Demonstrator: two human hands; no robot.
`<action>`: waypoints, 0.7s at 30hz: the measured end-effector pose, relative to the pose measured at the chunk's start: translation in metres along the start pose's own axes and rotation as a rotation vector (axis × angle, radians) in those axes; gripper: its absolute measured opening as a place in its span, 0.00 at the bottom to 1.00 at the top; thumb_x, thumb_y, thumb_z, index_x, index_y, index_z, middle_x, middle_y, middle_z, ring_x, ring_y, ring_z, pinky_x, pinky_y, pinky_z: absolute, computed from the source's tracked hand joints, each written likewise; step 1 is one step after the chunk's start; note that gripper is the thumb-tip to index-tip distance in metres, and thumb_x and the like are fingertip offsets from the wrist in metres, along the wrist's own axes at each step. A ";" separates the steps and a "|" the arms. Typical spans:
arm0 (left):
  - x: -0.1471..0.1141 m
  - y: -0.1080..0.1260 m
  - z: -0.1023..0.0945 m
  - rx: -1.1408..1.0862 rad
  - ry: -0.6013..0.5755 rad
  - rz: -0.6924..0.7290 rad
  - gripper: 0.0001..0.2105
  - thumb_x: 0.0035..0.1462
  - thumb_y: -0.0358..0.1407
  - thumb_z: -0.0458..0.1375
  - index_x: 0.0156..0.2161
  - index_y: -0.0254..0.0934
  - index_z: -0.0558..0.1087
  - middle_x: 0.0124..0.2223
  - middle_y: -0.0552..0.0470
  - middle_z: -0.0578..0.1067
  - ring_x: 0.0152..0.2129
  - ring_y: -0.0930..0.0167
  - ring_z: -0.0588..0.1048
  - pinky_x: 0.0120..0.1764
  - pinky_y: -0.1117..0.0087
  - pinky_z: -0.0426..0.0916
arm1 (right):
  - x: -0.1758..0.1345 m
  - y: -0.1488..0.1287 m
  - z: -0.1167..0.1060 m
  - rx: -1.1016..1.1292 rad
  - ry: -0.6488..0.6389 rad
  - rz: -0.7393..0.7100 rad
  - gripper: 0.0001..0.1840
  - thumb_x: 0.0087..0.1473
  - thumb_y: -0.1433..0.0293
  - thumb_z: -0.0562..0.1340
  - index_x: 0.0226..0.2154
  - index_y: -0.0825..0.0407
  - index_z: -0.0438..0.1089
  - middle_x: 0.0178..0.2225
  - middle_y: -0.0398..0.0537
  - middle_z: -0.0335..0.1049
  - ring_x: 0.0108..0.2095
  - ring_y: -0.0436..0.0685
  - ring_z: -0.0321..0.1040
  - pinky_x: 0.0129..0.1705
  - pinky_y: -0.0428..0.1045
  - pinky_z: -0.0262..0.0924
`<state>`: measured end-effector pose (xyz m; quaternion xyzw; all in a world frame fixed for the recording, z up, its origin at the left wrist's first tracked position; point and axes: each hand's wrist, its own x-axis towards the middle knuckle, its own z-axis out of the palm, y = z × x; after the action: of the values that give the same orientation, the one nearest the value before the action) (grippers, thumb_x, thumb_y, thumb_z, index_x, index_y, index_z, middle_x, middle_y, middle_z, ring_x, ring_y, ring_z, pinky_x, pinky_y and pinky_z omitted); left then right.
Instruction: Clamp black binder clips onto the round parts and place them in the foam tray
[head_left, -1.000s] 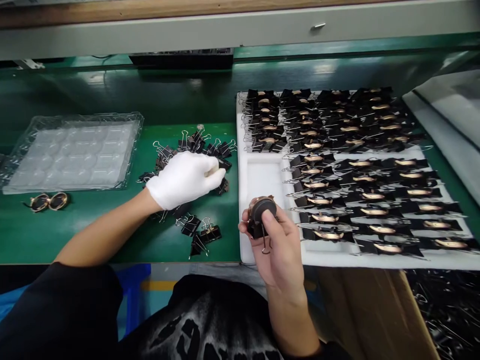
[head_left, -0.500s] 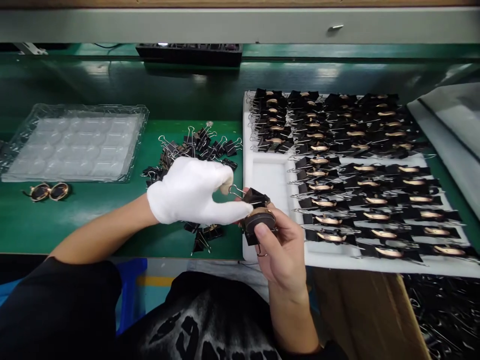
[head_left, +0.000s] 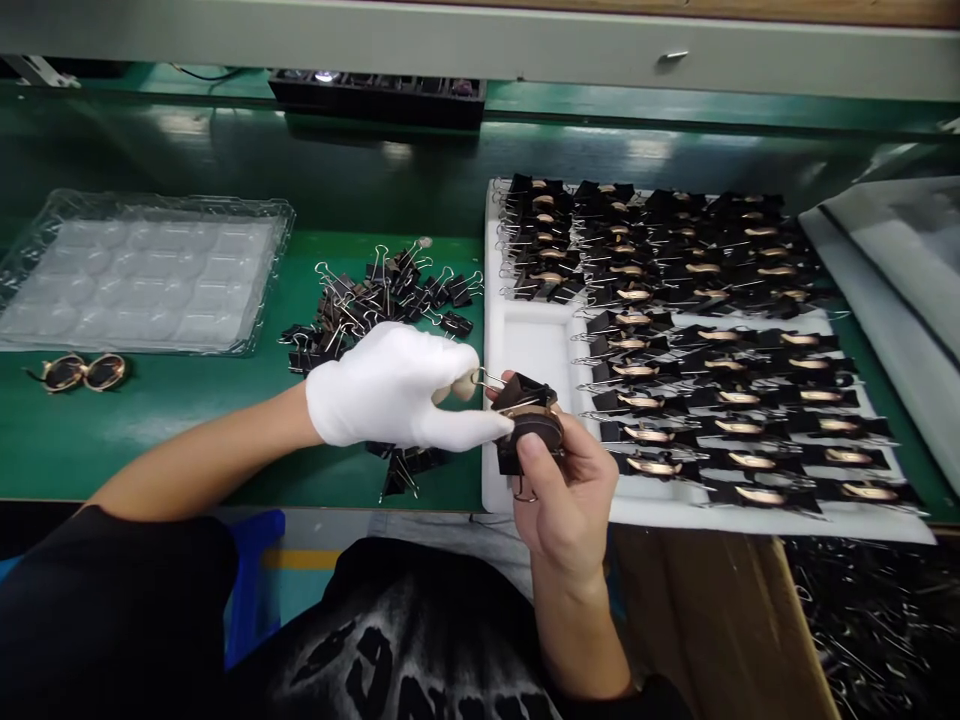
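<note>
In a white glove, my left hand (head_left: 397, 390) has its index finger at a wire handle of a black binder clip (head_left: 526, 390) and its thumb against the lower side. My bare right hand (head_left: 566, 485) grips a dark round piece with a gold-toned edge (head_left: 538, 432), its thumb pressed on the front. The clip sits at the top of this piece, and more black clip parts show below it. My fingers hide part of the piece. Beyond my glove lies a pile of loose binder clips (head_left: 390, 290), with a few more (head_left: 401, 470) near the front edge.
At right, a white foam tray (head_left: 536, 345) holds rows of clipped gold-edged pieces (head_left: 724, 400). A clear plastic tray (head_left: 142, 285) and gold-framed sunglasses (head_left: 84, 373) lie at left. A black compartment box (head_left: 375, 98) stands at the back. Dark glossy items (head_left: 877, 620) fill a box lower right.
Both hands have shifted slightly right in the view with the piece and the clip. Their grips look much the same. The whole scene has moved a little as the camera turned.
</note>
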<state>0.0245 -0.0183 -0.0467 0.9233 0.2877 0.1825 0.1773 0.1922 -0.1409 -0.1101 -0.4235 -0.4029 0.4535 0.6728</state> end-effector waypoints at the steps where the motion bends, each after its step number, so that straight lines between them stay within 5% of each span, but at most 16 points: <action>1: -0.001 -0.001 0.001 -0.005 0.022 0.037 0.23 0.59 0.53 0.58 0.23 0.38 0.65 0.18 0.60 0.62 0.16 0.77 0.61 0.23 0.72 0.53 | -0.001 0.000 0.000 0.007 -0.018 0.005 0.09 0.64 0.69 0.69 0.45 0.40 0.83 0.44 0.41 0.82 0.48 0.54 0.78 0.53 0.48 0.69; 5: -0.002 -0.003 0.004 -0.071 0.101 0.100 0.23 0.57 0.51 0.61 0.20 0.39 0.60 0.17 0.62 0.57 0.15 0.78 0.56 0.23 0.72 0.53 | -0.003 -0.003 -0.002 0.029 -0.073 0.043 0.09 0.63 0.67 0.69 0.45 0.41 0.83 0.46 0.45 0.82 0.54 0.61 0.78 0.58 0.55 0.70; 14: -0.004 -0.006 0.013 -0.175 0.159 0.119 0.22 0.53 0.45 0.59 0.18 0.40 0.53 0.15 0.61 0.58 0.15 0.78 0.54 0.20 0.71 0.52 | -0.008 -0.005 0.002 0.048 -0.083 0.157 0.07 0.62 0.64 0.70 0.42 0.43 0.83 0.42 0.49 0.83 0.46 0.63 0.80 0.50 0.59 0.75; 19: -0.001 -0.009 -0.002 -0.184 0.116 -0.002 0.22 0.58 0.40 0.54 0.18 0.40 0.49 0.15 0.59 0.54 0.16 0.77 0.51 0.21 0.69 0.50 | 0.002 -0.025 -0.017 0.046 -0.104 0.202 0.05 0.62 0.64 0.70 0.40 0.43 0.83 0.59 0.51 0.77 0.59 0.68 0.74 0.48 0.61 0.80; 21: 0.001 -0.010 -0.005 -0.210 0.103 -0.002 0.24 0.61 0.39 0.53 0.18 0.39 0.47 0.16 0.59 0.51 0.16 0.77 0.50 0.22 0.68 0.49 | 0.008 -0.028 -0.021 0.002 -0.114 0.253 0.05 0.62 0.65 0.70 0.41 0.44 0.83 0.61 0.51 0.75 0.57 0.68 0.77 0.48 0.61 0.80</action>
<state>0.0184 -0.0088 -0.0461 0.8887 0.2767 0.2587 0.2582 0.2210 -0.1439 -0.0897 -0.4437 -0.3833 0.5584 0.5868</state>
